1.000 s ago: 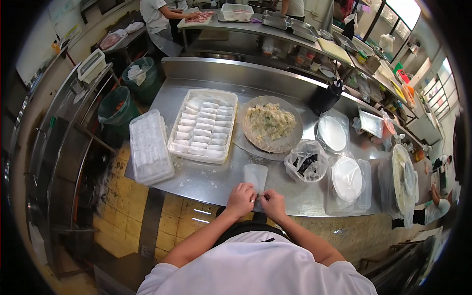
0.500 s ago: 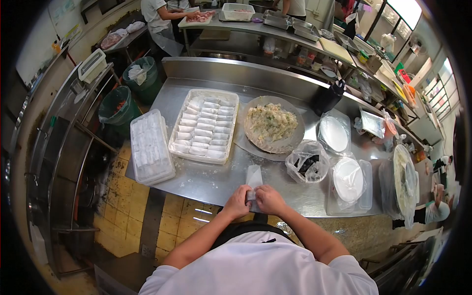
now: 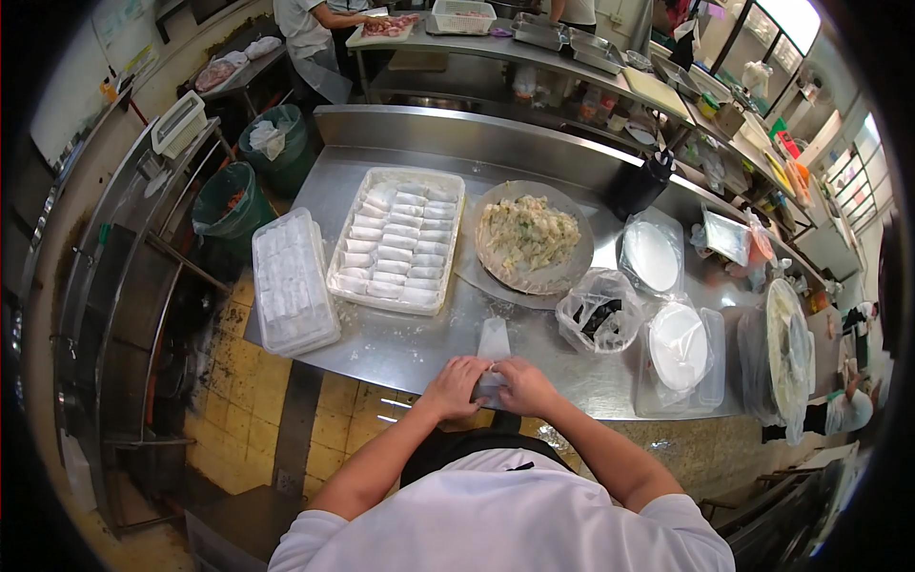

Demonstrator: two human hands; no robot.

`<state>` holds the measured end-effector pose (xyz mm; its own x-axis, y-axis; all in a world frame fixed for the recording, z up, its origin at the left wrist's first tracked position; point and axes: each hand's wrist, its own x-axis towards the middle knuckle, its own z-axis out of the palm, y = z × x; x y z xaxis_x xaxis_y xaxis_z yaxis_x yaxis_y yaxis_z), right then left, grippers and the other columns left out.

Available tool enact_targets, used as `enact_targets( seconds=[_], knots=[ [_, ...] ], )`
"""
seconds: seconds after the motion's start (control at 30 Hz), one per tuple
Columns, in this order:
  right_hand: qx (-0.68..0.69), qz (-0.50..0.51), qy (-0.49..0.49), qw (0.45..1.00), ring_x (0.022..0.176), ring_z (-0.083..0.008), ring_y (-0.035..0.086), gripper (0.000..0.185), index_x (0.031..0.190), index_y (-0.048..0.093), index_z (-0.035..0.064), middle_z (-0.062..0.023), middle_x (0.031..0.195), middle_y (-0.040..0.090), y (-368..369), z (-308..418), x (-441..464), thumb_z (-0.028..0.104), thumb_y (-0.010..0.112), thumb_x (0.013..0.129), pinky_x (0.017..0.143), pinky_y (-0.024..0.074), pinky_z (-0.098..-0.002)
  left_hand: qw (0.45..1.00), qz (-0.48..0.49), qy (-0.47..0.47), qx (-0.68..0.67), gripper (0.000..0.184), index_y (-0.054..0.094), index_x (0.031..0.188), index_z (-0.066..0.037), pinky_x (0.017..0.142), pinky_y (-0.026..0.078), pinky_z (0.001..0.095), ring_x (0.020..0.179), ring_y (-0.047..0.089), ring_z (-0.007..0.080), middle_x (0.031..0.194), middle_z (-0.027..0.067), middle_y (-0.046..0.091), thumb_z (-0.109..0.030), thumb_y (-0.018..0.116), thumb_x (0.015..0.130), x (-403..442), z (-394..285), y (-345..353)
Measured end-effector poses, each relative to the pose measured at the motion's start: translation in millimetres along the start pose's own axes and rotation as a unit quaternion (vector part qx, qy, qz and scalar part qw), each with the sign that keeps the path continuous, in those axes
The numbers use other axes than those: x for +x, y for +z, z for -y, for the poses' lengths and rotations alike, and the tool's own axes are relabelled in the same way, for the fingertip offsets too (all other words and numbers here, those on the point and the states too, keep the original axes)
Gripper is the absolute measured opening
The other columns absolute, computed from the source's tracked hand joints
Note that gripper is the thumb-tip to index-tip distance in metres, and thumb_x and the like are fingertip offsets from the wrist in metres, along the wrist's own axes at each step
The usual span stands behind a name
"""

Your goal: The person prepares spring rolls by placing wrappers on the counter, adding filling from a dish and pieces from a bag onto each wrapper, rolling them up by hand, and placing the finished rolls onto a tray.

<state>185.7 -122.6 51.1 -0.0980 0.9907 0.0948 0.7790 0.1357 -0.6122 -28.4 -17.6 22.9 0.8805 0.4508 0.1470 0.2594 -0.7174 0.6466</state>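
Note:
At the near edge of the steel table, my left hand point(image 3: 456, 389) and my right hand point(image 3: 526, 386) pinch the near part of a thin white wrapper point(image 3: 494, 343) between their fingertips. Its far end lies flat on the metal, pointing away from me. The near part looks folded or rolled, but my fingers hide much of it. Past my hands, a round pan point(image 3: 496, 255) holds a pale, chunky filling point(image 3: 534, 231) with green bits. Left of the pan stands a white tray point(image 3: 383, 305) with rows of white, floury rolls point(image 3: 398, 236).
A lidded plastic box point(image 3: 297, 286) of similar rolls stands at the table's left end. To the right are a clear bag point(image 3: 600, 315) with dark contents, bagged white discs point(image 3: 679, 348) and a black container point(image 3: 640, 186). Green bins point(image 3: 233, 205) stand left; co-workers handle meat point(image 3: 391, 26) behind.
My left hand's fingers have stretched forward over the wrapper, and the right hand has shifted slightly. The wrapper's far end stays almost in place. Co-workers at the back have moved their arms.

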Motion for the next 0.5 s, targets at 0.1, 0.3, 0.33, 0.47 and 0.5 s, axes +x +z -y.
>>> enact_targets(
  seconds=[0.1,0.3,0.33,0.47,0.5],
  knots=[
    [-0.059,-0.005,-0.033,0.998,0.121,-0.0425,0.063,0.057,0.132,0.064,0.0029,-0.0192,0.126,0.067,-16,4,-18,0.015,0.08,0.078,0.109,0.0514,-0.0497,0.999,0.02,0.015,0.025,0.085,0.052,0.148,-0.007,0.121,0.041,0.0489,0.141,0.055,0.0352,0.145,0.0144,0.062,-0.025,0.091,0.075,-13,-9,-8],
    [-0.18,0.064,-0.084,0.978,0.122,-0.038,0.062,0.06,0.132,0.063,0.0054,-0.0174,0.126,0.066,2,-1,-54,0.021,0.082,0.078,0.117,0.0446,-0.0537,0.99,-0.068,0.096,0.078,0.061,0.063,0.139,-0.01,0.11,0.051,0.0458,0.127,0.065,0.0312,0.131,0.0076,0.07,-0.016,0.083,0.081,-35,-3,36],
    [-0.175,0.064,-0.073,0.98,0.121,-0.0373,0.063,0.058,0.132,0.063,0.0058,-0.0166,0.124,0.067,10,-6,-56,0.021,0.082,0.079,0.117,0.0441,-0.054,0.989,-0.08,0.095,0.075,0.058,0.065,0.137,-0.01,0.108,0.052,0.0452,0.124,0.067,0.0309,0.129,0.0073,0.071,-0.016,0.082,0.082,-35,-3,40],
    [-0.137,0.025,-0.053,0.989,0.116,-0.0349,0.065,0.049,0.131,0.064,0.0074,-0.0127,0.119,0.07,12,-2,-59,0.019,0.079,0.086,0.114,0.0451,-0.054,0.989,-0.111,0.092,0.033,0.049,0.069,0.132,-0.012,0.102,0.055,0.0436,0.117,0.07,0.0299,0.12,0.0068,0.074,-0.019,0.081,0.084,-30,-5,38],
    [-0.123,0.005,-0.053,0.991,0.115,-0.0343,0.066,0.045,0.13,0.064,0.0077,-0.0116,0.117,0.071,9,3,-58,0.017,0.078,0.088,0.113,0.0461,-0.0536,0.989,-0.115,0.09,0.015,0.048,0.07,0.131,-0.013,0.102,0.055,0.0434,0.116,0.07,0.0297,0.117,0.0068,0.075,-0.021,0.081,0.085,-28,-6,35]
  ],
)
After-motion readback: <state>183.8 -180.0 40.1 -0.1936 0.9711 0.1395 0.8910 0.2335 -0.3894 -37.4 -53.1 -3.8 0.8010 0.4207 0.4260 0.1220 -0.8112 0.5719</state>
